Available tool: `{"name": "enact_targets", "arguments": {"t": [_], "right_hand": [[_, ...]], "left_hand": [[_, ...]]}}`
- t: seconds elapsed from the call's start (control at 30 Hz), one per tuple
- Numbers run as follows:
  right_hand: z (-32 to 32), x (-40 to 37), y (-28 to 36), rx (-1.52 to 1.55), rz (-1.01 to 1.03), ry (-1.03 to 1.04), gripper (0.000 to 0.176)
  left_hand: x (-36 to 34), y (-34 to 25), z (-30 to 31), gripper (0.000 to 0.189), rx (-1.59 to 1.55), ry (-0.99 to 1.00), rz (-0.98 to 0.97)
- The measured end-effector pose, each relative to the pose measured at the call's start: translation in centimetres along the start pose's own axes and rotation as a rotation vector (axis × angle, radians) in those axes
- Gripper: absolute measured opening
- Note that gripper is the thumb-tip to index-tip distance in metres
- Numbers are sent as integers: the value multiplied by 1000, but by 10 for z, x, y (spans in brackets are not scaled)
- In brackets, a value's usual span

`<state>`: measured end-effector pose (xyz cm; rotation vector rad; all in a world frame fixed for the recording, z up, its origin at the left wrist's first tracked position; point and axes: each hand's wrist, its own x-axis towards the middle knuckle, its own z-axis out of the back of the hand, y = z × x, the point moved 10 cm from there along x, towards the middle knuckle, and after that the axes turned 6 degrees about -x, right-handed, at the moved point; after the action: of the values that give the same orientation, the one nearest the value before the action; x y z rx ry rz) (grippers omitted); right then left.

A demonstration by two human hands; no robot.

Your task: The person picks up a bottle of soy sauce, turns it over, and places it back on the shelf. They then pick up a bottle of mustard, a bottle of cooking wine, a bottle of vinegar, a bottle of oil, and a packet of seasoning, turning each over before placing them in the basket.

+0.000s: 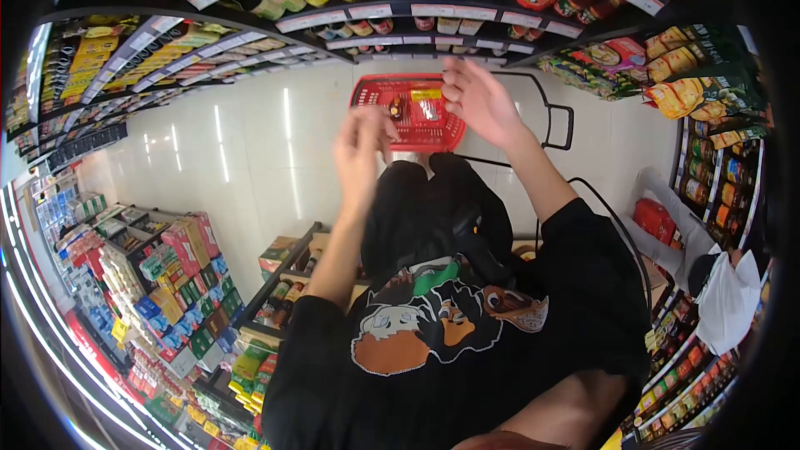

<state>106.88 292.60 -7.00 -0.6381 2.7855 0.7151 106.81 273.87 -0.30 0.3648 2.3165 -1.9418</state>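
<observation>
The red plastic basket (371,90) on the white floor (250,142) already has a small dark bottle (396,107) and a yellow packet (426,94) in it, with lots of room left. The right hand (479,102) is spread open and empty above the basket's right side. The left hand (358,150) is up by its left side, too blurry to tell how its fingers are.

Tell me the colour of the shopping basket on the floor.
Red; the basket shows best in the head view.

The left hand (358,150) and spread-fingered right hand (479,100) hover over a red basket (371,93) on the pale floor (250,142).
</observation>
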Motion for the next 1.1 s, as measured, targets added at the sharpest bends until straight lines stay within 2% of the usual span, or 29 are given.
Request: {"name": "enact_targets", "arguments": {"t": [0.13,0.2,0.27,0.33,0.43,0.5,0.57,0.6,0.63,0.67,0.73,0.8,0.83,0.93,1.0,1.07,1.1], "right_hand": [[52,-39,-55,77,-17,-230,34],[56,-57,-79,125,-35,-210,34],[70,-75,-103,36,-71,-339,35],[75,-84,-126,49,-98,-358,35],[82,-86,-142,22,-131,-462,32],[93,-86,-156,21,-146,-450,34],[102,-79,-168,-4,-159,-414,34],[104,-73,-172,-29,-149,-365,35],[116,-73,-182,-46,-195,-437,35],[125,-68,-190,-89,-218,-403,34],[148,-61,-209,-160,-255,-391,33],[165,-54,-226,-172,-287,-370,32],[176,-48,-231,-187,-300,-348,31],[207,-34,-242,-270,-331,-320,30],[223,-29,-246,-294,-328,-319,31],[244,-22,-244,-368,-376,-400,44],[250,-18,-243,-386,-379,-389,43]], "left_hand": [[-59,100,7,21,-44,4,372],[-76,128,5,21,-42,64,450],[-83,151,2,21,-20,162,519],[-82,193,10,21,-35,216,583],[-65,283,30,23,120,335,628],[-54,359,55,25,234,386,662],[-36,414,86,22,486,398,699],[-30,449,107,26,603,388,747],[-25,490,130,33,685,409,769],[-13,528,158,45,946,347,662],[5,547,187,50,1008,199,706],[28,562,209,49,1128,130,672],[43,568,217,45,1199,69,526],[73,594,241,50,1268,-5,525],[89,606,257,52,1247,-123,566],[105,627,270,62,1257,-159,652],[116,637,273,63,1270,-129,666]]}}
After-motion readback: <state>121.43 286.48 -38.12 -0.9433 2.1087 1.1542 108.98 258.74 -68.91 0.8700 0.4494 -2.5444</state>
